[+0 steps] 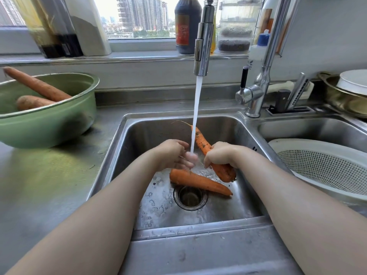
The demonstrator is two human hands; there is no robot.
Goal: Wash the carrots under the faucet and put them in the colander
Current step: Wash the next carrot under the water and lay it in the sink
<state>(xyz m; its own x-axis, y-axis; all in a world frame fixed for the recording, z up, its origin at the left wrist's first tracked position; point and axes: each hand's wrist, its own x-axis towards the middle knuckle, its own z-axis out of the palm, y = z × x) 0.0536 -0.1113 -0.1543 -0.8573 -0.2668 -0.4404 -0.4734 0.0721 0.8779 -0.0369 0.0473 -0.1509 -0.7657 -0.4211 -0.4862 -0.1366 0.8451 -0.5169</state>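
Nothing reads clearly. The red label (183, 34) on the dark bottle (187, 16) carries print too blurred to make out. The white bottle (255, 53) behind the faucet (204, 46) shows a small leaf mark and apparently a lone "e".

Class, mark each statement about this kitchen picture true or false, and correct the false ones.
1. Water runs from the faucet. True.
2. The right hand grips a soiled carrot. True.
3. The colander holds two carrots. False: no carrot shows in it.
4. The green bowl holds nothing. False: two unwashed carrots lie in it.
5. Another carrot lies in the sink by the drain. True.
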